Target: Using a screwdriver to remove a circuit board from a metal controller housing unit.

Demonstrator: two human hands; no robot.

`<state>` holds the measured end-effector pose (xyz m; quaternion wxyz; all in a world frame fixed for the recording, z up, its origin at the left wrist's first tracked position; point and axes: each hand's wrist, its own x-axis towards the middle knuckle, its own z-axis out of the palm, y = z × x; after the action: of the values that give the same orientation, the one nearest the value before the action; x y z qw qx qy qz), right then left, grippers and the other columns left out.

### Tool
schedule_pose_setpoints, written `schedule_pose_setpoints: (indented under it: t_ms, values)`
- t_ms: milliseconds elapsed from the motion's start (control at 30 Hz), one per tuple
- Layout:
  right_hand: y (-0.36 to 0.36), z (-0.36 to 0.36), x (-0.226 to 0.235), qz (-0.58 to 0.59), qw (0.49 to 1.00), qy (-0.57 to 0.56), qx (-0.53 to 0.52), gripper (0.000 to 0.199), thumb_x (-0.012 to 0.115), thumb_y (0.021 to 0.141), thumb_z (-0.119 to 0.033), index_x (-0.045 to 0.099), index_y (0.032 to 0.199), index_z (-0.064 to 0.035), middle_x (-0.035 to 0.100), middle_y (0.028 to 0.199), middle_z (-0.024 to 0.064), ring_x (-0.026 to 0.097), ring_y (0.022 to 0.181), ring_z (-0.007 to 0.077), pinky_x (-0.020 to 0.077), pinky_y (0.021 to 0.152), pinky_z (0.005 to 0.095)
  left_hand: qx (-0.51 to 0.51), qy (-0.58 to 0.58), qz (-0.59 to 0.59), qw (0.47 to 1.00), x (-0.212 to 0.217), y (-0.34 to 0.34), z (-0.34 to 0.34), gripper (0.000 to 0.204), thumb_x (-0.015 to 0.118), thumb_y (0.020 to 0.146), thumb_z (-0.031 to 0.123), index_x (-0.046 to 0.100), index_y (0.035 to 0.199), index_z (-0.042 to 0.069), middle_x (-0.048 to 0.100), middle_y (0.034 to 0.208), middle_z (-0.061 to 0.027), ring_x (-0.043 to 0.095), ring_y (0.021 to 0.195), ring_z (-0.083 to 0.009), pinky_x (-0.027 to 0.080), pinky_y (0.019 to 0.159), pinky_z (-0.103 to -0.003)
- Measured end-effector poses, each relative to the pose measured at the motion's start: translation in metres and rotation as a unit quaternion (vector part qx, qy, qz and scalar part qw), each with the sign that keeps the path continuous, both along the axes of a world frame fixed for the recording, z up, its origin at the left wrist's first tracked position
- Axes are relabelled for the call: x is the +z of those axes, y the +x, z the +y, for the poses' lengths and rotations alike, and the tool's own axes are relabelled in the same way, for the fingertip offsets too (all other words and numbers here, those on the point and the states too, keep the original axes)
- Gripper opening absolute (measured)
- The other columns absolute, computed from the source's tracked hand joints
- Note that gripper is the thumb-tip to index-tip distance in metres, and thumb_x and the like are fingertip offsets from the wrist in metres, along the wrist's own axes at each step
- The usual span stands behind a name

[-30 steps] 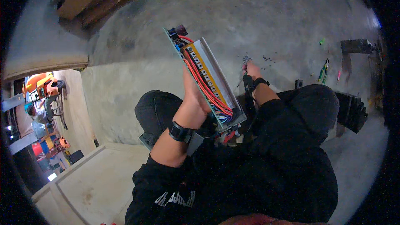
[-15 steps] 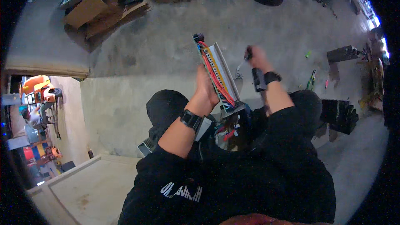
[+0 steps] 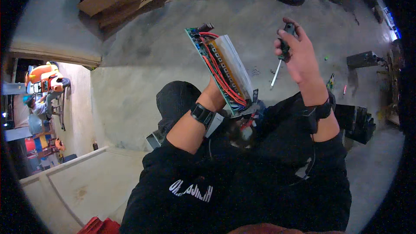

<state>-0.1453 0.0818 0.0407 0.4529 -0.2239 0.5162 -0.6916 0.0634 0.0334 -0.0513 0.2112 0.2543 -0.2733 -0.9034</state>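
i'm watching the left hand (image 3: 214,93) gripping the near end of a circuit board (image 3: 221,70) from behind, fingers mostly hidden, tilting it up over the lap. red wires (image 3: 216,71) are running along it. to the right, the right hand (image 3: 297,54) is closing its fingers around a screwdriver (image 3: 281,52), tip pointing down, apart from the board.

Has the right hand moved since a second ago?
Yes. The right hand, holding the screwdriver, has risen from beside the circuit board's lower end to level with its top.
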Motion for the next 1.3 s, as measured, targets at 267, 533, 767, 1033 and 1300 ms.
schedule_pose_setpoints:
  t_ms: [267, 533, 767, 1033, 1300]
  values:
    - [0.007, 0.001, 0.011, -0.073, 0.997, 0.030, 0.022, 0.031, 0.053, 0.093, -0.015, 0.046, 0.121, -0.0043, 0.049, 0.086, 0.0033, 0.044, 0.061, 0.0091, 0.0317, 0.045, 0.0216, -0.069, -0.358, -0.058, 0.929, -0.021, 0.021, -0.001, 0.053, 0.039, 0.098, 0.038, 0.028, 0.142, 0.011, 0.039, 0.141, -0.0078, 0.040, 0.129, -0.0252, 0.032, 0.108, -0.044]
    - [0.022, -0.001, 0.014, -0.011, 0.994, 0.044, 0.099, 0.024, 0.053, 0.094, -0.017, 0.047, 0.114, -0.0037, 0.048, 0.078, 0.0010, 0.042, 0.055, 0.0062, 0.0285, 0.042, 0.0204, -0.010, -0.194, 0.163, 0.967, -0.027, 0.008, -0.007, 0.051, 0.036, 0.098, 0.039, 0.028, 0.142, 0.013, 0.037, 0.141, -0.0077, 0.036, 0.131, -0.0264, 0.028, 0.110, -0.047]
    - [0.017, 0.013, 0.012, 0.170, 0.952, 0.092, 0.238, 0.021, 0.055, 0.090, -0.016, 0.048, 0.106, -0.0058, 0.044, 0.069, -0.0002, 0.042, 0.051, 0.0070, 0.0300, 0.042, 0.0212, 0.024, -0.007, 0.333, 0.943, -0.030, 0.008, -0.010, 0.044, 0.040, 0.098, 0.030, 0.032, 0.137, 0.011, 0.041, 0.136, -0.0063, 0.040, 0.127, -0.0208, 0.034, 0.107, -0.040]
    - [0.056, 0.015, 0.032, 0.234, 0.904, -0.357, 0.008, 0.049, 0.059, 0.085, -0.003, 0.036, 0.128, -0.0117, 0.049, 0.091, 0.0061, 0.052, 0.072, 0.0166, 0.0444, 0.057, 0.0275, 0.041, -0.136, 0.132, 0.981, -0.021, 0.005, -0.005, 0.052, 0.041, 0.097, 0.039, 0.031, 0.141, 0.012, 0.041, 0.139, -0.0096, 0.041, 0.127, -0.0264, 0.033, 0.107, -0.046]
    - [0.058, 0.007, 0.020, 0.336, 0.846, -0.390, 0.140, 0.067, 0.062, 0.087, -0.008, 0.023, 0.139, -0.0237, 0.051, 0.102, 0.0136, 0.061, 0.067, 0.0242, 0.0538, 0.054, 0.0335, -0.033, -0.354, 0.032, 0.934, -0.040, -0.024, -0.002, 0.022, 0.056, 0.090, 0.015, 0.055, 0.110, 0.007, 0.058, 0.106, -0.0064, 0.055, 0.099, -0.0179, 0.045, 0.086, -0.033]
